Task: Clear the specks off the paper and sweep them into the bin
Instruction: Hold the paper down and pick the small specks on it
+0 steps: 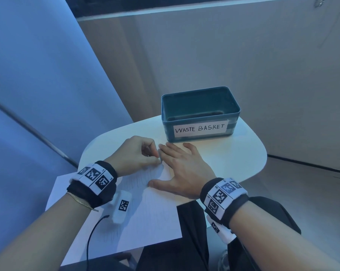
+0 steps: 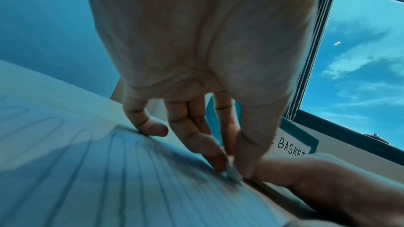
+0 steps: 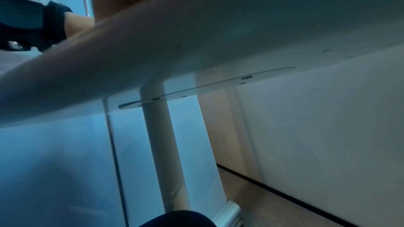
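Left hand grip pinching a small pale bit on the paper, right hand grip spread flat beside it, green bin on white worktop

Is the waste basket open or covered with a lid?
Open. The waste basket stands upright on the table with no lid; the head view looks straight into its dark inside. Any contents cannot be told.
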